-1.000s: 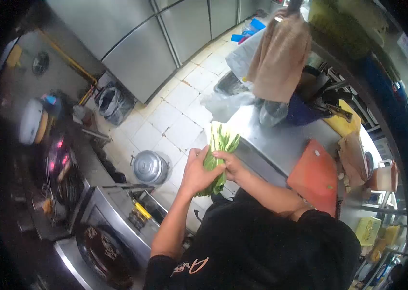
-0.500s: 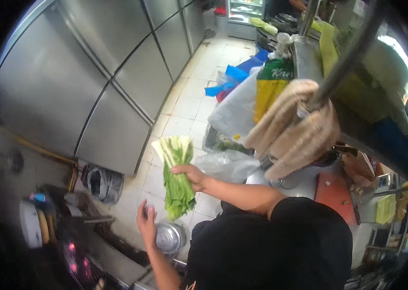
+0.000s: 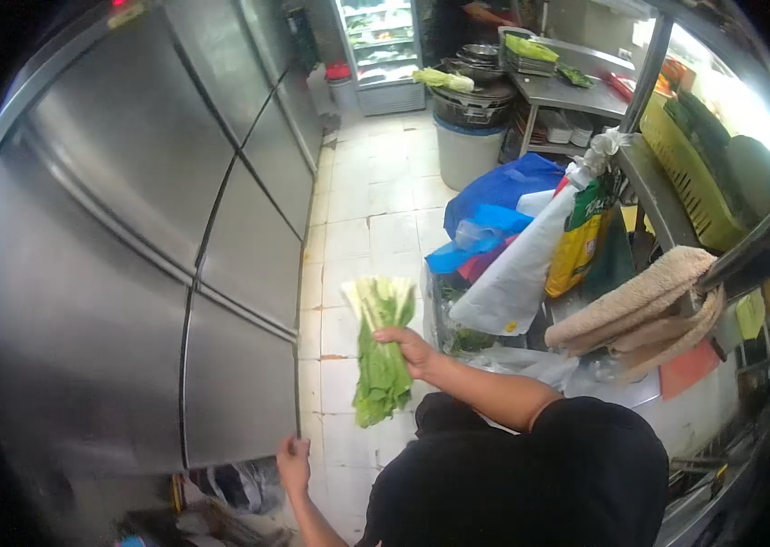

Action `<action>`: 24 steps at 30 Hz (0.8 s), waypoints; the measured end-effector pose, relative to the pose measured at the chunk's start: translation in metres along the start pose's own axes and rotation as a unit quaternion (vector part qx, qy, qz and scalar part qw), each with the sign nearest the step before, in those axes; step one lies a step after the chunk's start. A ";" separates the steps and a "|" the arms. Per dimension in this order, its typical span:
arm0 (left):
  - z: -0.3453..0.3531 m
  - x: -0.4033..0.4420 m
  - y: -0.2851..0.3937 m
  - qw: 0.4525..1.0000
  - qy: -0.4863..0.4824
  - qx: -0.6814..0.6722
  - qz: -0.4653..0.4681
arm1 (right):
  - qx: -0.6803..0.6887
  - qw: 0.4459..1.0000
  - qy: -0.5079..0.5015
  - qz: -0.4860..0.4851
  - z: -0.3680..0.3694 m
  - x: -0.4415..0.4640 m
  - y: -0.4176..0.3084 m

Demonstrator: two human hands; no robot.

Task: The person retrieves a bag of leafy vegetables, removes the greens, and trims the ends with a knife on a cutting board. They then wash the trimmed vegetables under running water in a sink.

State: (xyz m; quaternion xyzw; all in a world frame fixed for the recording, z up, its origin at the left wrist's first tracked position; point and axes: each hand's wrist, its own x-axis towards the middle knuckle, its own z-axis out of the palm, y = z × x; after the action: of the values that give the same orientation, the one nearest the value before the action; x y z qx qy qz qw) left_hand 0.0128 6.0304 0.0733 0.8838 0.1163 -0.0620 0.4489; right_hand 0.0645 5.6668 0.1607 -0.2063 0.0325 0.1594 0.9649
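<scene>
My right hand (image 3: 406, 350) is wrapped round a bunch of lettuce (image 3: 383, 383), held out over the tiled floor. Its pale stem ends point away from me and its green leaves hang toward me. Lower and to the left, my left hand (image 3: 294, 463) has its fingers curled in, with nothing visible in them. It is close to the lower corner of the steel cabinet doors (image 3: 239, 383); I cannot tell whether it touches them.
Steel doors line the left of the white tile aisle (image 3: 339, 264). On the right are a beige towel (image 3: 631, 296) on a rail, plastic bags (image 3: 503, 292) and a yellow-green crate (image 3: 686, 173). Farther off stand a white bin (image 3: 467, 155), a glass-door fridge (image 3: 376, 46) and a person's arm (image 3: 487, 14).
My view has turned, showing more of the aisle and far counter. The lettuce stays in my right hand. My left hand's fingers have curled in, and it is now beside the cabinet corner.
</scene>
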 end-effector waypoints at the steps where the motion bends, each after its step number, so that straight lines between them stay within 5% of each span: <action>1: 0.004 0.038 0.009 0.999 -0.014 -0.003 0.034 | 0.013 1.000 0.013 -0.016 -0.005 0.007 -0.012; 3: 0.015 0.109 0.034 0.994 -0.039 -0.008 0.101 | 0.039 0.997 0.037 -0.046 -0.022 0.025 -0.033; 6: 0.034 0.202 0.045 0.989 -0.111 0.054 0.079 | 0.063 0.992 0.049 -0.094 -0.052 0.058 -0.065; 8: 0.051 0.253 0.001 0.985 -0.110 0.129 0.044 | 0.061 0.992 0.038 -0.108 -0.055 0.087 -0.093; 11: 0.065 0.282 -0.095 0.963 -0.147 0.182 -0.130 | 0.076 0.990 0.034 -0.117 -0.056 0.138 -0.127; 13: 0.057 0.269 -0.115 0.910 -0.295 0.244 -0.157 | 0.069 0.990 0.022 -0.124 -0.059 0.176 -0.148; 15: 0.061 0.253 -0.077 0.866 -0.326 0.374 -0.064 | 0.059 0.989 0.046 -0.126 -0.049 0.215 -0.164; 24: 0.139 0.478 -0.028 0.857 -0.365 0.361 -0.041 | 0.013 0.987 0.047 -0.154 -0.079 0.401 -0.250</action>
State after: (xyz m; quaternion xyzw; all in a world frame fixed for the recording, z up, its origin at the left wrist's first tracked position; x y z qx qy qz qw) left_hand 0.4665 6.0059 -0.1331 0.8920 -0.0502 -0.4367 0.1050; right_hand 0.5249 5.5367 0.1344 -0.2032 0.0479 -0.0011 0.9780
